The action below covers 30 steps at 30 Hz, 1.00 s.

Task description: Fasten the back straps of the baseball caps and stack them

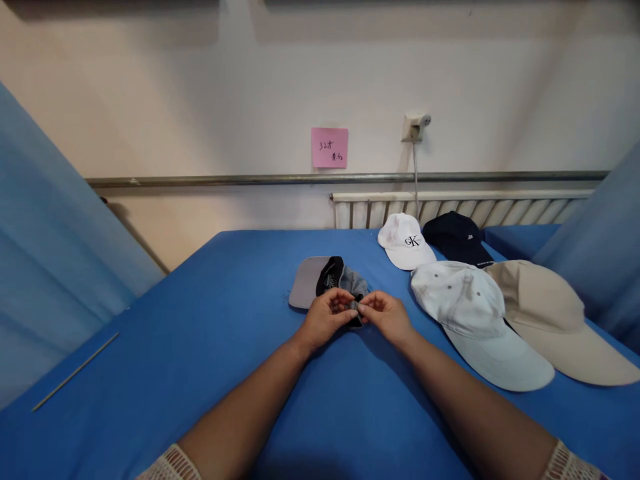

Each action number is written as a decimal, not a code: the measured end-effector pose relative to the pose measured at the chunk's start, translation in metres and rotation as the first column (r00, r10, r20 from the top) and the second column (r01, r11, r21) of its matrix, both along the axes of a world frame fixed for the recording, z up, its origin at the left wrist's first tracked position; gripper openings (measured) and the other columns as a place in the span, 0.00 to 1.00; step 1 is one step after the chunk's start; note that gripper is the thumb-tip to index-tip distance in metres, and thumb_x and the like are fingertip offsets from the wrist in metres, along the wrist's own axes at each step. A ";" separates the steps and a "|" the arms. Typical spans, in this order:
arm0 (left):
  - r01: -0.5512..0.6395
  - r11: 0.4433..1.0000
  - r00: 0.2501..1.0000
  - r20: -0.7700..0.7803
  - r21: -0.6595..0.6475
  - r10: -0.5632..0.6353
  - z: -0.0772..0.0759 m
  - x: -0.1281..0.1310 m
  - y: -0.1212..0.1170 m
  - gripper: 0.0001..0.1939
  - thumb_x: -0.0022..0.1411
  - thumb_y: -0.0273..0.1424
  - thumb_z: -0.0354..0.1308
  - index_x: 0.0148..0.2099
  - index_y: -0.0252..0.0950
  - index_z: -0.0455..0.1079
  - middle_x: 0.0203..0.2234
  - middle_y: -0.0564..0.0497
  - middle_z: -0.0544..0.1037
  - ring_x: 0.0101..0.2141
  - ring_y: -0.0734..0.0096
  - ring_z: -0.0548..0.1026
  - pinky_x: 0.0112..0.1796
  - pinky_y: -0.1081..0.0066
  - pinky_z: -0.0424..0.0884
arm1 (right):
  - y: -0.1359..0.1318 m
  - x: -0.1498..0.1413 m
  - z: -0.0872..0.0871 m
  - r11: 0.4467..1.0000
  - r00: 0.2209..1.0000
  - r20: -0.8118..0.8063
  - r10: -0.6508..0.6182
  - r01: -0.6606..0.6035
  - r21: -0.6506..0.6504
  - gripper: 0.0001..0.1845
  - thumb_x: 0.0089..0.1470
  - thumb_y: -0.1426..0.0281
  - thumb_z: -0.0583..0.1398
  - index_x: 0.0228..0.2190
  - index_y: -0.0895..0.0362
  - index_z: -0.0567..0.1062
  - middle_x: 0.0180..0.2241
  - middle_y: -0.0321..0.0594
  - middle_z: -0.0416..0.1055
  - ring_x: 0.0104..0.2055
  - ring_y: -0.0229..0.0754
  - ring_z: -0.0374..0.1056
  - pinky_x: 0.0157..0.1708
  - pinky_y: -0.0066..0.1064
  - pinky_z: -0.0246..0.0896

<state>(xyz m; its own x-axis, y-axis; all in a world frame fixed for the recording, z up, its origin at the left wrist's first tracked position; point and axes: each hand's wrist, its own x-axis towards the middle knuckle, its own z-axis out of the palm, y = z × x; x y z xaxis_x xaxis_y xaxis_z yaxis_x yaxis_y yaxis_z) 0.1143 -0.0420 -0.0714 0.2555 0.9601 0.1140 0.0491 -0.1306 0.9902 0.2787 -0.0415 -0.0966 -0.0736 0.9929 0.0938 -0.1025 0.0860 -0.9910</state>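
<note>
Both hands [324,319] [389,319] pinched, gripping gray cap [306,283]

Left of the grey cap [306,287], the blue sheet [200,333] gives a wide passage, a thin stick [75,372] lying by its left edge. Beyond the cap, open sheet runs to the wall [270,210]. Rightward, the white cap [403,240], navy cap [453,233], pale cap [460,293] and beige cap [547,303] make a barrier — a narrow lane parts pale cap from right hand [389,319].
</note>
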 end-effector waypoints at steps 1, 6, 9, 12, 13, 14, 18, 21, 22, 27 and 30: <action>-0.003 1.000 1.000 -0.009 0.004 0.003 0.000 0.000 0.000 0.18 0.46 0.30 0.68 0.40 0.33 0.70 0.33 0.50 0.75 0.33 0.72 0.74 0.37 0.69 0.72 | 0.001 0.001 0.000 1.000 1.000 0.024 0.009 -0.009 -0.001 0.18 0.39 0.55 0.67 0.24 0.56 0.72 0.18 0.33 0.69 0.20 0.37 0.66 0.22 0.29 0.60; 0.042 0.998 0.999 0.000 -0.043 -0.042 -0.002 -0.004 0.002 0.17 0.47 0.29 0.67 0.41 0.33 0.70 0.31 0.50 0.76 0.32 0.72 0.75 0.36 0.68 0.73 | -0.001 0.009 0.006 0.991 0.991 0.036 0.130 -0.130 -0.008 0.16 0.42 0.57 0.66 0.24 0.56 0.73 0.19 0.33 0.69 0.22 0.36 0.64 0.24 0.29 0.58; 0.073 0.995 0.997 -0.001 -0.061 -0.073 -0.003 -0.006 0.004 0.17 0.48 0.29 0.66 0.41 0.32 0.69 0.31 0.50 0.76 0.31 0.70 0.76 0.36 0.67 0.73 | -0.002 0.012 0.008 0.979 0.979 -0.022 0.204 -0.205 -0.021 0.15 0.43 0.58 0.66 0.27 0.56 0.75 0.22 0.34 0.71 0.24 0.36 0.65 0.27 0.29 0.59; 0.063 0.998 0.992 -0.113 0.020 -0.061 0.000 -0.009 0.005 0.14 0.50 0.30 0.65 0.40 0.33 0.71 0.31 0.49 0.76 0.31 0.71 0.75 0.34 0.68 0.72 | -0.002 0.012 0.008 0.976 0.975 -0.069 0.213 -0.216 -0.034 0.15 0.43 0.59 0.67 0.29 0.57 0.75 0.23 0.35 0.72 0.25 0.36 0.65 0.28 0.29 0.59; 0.059 0.996 0.984 -0.174 0.061 -0.048 0.002 -0.010 0.005 0.13 0.50 0.30 0.65 0.40 0.33 0.71 0.31 0.49 0.76 0.30 0.72 0.74 0.33 0.69 0.71 | -0.002 0.012 0.008 0.976 0.974 -0.081 0.214 -0.217 -0.032 0.15 0.43 0.59 0.67 0.29 0.57 0.75 0.23 0.35 0.72 0.25 0.36 0.65 0.28 0.29 0.59; 0.060 0.993 0.971 -0.236 0.104 -0.034 0.004 -0.010 0.004 0.12 0.51 0.30 0.64 0.40 0.33 0.72 0.30 0.50 0.76 0.29 0.72 0.73 0.32 0.70 0.71 | -0.002 0.012 0.007 0.976 0.973 -0.089 0.214 -0.218 -0.028 0.15 0.43 0.59 0.67 0.29 0.57 0.75 0.23 0.34 0.72 0.25 0.35 0.65 0.29 0.29 0.59; 0.089 0.973 0.931 -0.365 0.213 -0.006 0.010 -0.011 0.001 0.10 0.52 0.29 0.63 0.39 0.35 0.73 0.30 0.51 0.75 0.29 0.73 0.72 0.32 0.72 0.70 | -0.002 0.009 0.004 0.977 0.974 -0.090 0.209 -0.211 -0.015 0.14 0.43 0.60 0.67 0.29 0.57 0.75 0.23 0.34 0.72 0.25 0.35 0.65 0.29 0.29 0.59; 0.101 0.968 0.936 -0.351 0.230 -0.014 0.009 -0.011 -0.001 0.10 0.53 0.29 0.62 0.39 0.34 0.72 0.31 0.50 0.75 0.31 0.72 0.73 0.33 0.71 0.70 | -0.002 0.007 0.003 0.974 0.972 -0.072 0.224 -0.225 -0.001 0.14 0.42 0.60 0.67 0.27 0.57 0.74 0.23 0.33 0.72 0.26 0.35 0.65 0.30 0.29 0.60; 0.109 0.969 0.939 -0.342 0.224 -0.026 0.008 -0.010 -0.001 0.10 0.53 0.29 0.62 0.39 0.34 0.72 0.32 0.50 0.75 0.31 0.72 0.73 0.34 0.71 0.71 | -0.002 0.007 0.002 0.973 0.971 -0.061 0.231 -0.231 0.002 0.14 0.41 0.60 0.67 0.26 0.57 0.74 0.23 0.33 0.71 0.26 0.35 0.65 0.30 0.29 0.60; 0.158 0.978 0.956 -0.268 0.135 -0.117 0.000 -0.011 0.002 0.11 0.53 0.29 0.62 0.41 0.34 0.71 0.33 0.49 0.75 0.34 0.71 0.74 0.36 0.70 0.71 | 0.002 0.007 -0.001 0.977 0.977 -0.017 0.211 -0.212 -0.019 0.15 0.40 0.59 0.67 0.25 0.57 0.73 0.20 0.32 0.70 0.23 0.34 0.63 0.28 0.29 0.58; 0.164 0.981 0.959 -0.251 0.100 -0.135 -0.002 -0.010 0.003 0.11 0.52 0.29 0.63 0.40 0.33 0.71 0.32 0.49 0.75 0.33 0.70 0.74 0.36 0.69 0.71 | 0.002 0.008 -0.001 0.976 0.977 -0.003 0.213 -0.213 -0.048 0.15 0.41 0.59 0.67 0.25 0.58 0.74 0.19 0.32 0.70 0.22 0.34 0.62 0.27 0.29 0.58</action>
